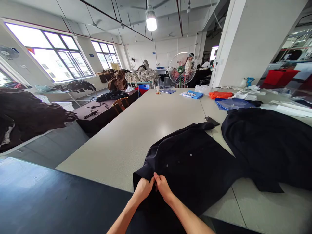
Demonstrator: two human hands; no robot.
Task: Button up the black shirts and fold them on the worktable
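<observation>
A dark navy garment (195,175) with small round light buttons lies spread over the near edge of the table. At its left side, my left hand (143,188) is closed on the fabric, its fingertips partly hidden in the cloth. Right beside it, my right hand (162,187) pinches the same garment, thumb up, close to the left thumb. Whatever small part lies between the fingers is too hidden to make out. A fold of the cloth stands up just beyond both hands.
More dark garments (270,146) are heaped on the right. A black phone (212,121) lies behind the garment on the pale table (117,146). Farther back are a blue box (192,95), an orange plastic bag (220,95) and a large fan (180,69). Dark clothes (29,112) fill a bin at left.
</observation>
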